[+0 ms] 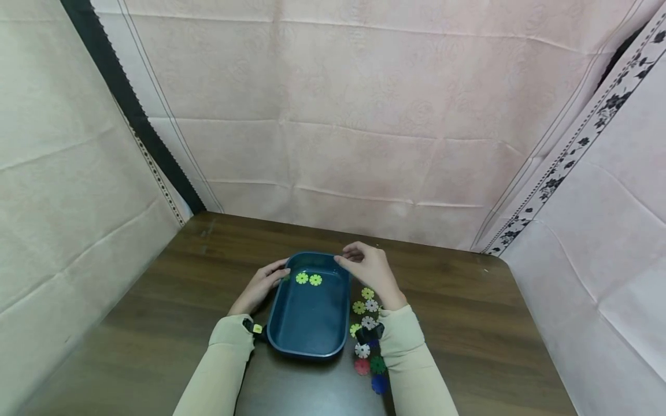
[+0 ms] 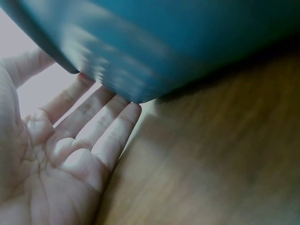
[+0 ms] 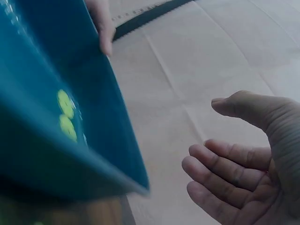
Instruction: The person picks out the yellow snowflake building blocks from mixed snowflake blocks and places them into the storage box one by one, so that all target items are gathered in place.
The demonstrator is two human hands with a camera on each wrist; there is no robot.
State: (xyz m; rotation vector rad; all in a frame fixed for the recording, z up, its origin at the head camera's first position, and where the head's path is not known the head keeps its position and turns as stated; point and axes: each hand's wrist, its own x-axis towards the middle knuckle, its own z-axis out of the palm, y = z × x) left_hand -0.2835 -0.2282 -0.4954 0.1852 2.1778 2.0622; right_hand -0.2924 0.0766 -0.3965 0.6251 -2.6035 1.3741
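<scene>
A deep blue rectangular tray [image 1: 309,329] is in front of me, with two yellow flower-shaped discs [image 1: 309,279] lying side by side near its far end. My left hand [image 1: 264,284] holds the tray's far left side, its thumb over the rim. In the left wrist view, that hand's fingertips [image 2: 132,108] touch the outer wall low down. Just off the far right corner is my right hand [image 1: 368,268]. Its thumb stands apart from loosely bent fingers [image 3: 220,180], and nothing is between them.
Right of the tray lie several loose flower-shaped discs, among them white [image 1: 362,351], red [image 1: 361,366], green [image 1: 377,364] and blue [image 1: 379,384] ones, partly behind my right wrist. A grey panel [image 1: 307,390] lies at the brown table's [image 1: 468,323] near edge. Pale cloth [image 1: 338,115] hangs behind.
</scene>
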